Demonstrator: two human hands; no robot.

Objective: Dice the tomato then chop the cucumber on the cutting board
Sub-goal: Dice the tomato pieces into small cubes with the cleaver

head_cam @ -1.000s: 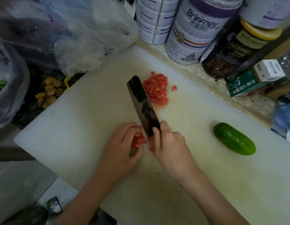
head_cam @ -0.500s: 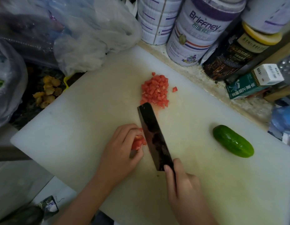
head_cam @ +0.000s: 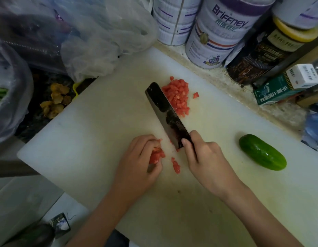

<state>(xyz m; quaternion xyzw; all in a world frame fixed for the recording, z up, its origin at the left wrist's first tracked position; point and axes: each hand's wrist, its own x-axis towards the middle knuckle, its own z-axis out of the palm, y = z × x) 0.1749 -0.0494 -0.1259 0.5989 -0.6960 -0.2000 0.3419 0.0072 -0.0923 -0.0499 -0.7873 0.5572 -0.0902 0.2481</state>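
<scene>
white cutting board covers most of the bench, and near its middle a tomato chunk sits under the curled fingers of the left hand, which pinches it against the board. a few cut bits lie between the two hands. the right hand grips the handle of a dark knife, its blade slanting away up-left, just beside the diced tomato pile. the uncut cucumber lies further right, apart from both hands. tins and plastic bags crowd the far edge.
</scene>
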